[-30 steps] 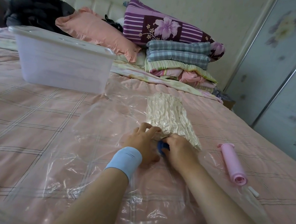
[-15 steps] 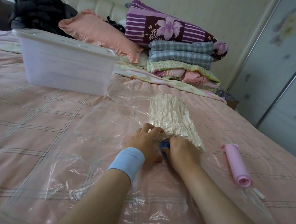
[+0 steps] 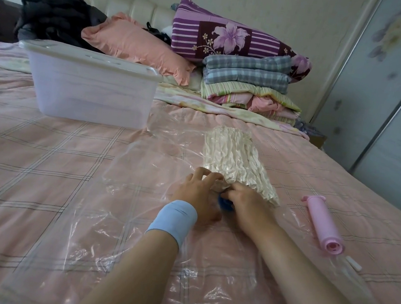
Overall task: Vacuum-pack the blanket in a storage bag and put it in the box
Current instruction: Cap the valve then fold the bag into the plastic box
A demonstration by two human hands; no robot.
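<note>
While both arms reach to the middle of the frame, the big bed with the pink checked cover (image 3: 34,165) fills most of the view. On it lies the wide clear plastic storage bag (image 3: 126,245), flat and crinkly, running from the middle down to the bottom. The see-through plastic box with its lid on (image 3: 89,87) sits on the bed at the upper left, well apart from the bag. Inside the bag, just above the middle, is the cream blanket (image 3: 235,160), squashed thin and wrinkly. The left hand (image 3: 200,196), with a light blue wristband, rests flat on the bag with its fingers spread. The right hand (image 3: 248,206) has its fingers curled on the small blue round cap (image 3: 225,204) between both hands. The pink tube-shaped hand pump (image 3: 322,223) lies on the bed at the right.
</note>
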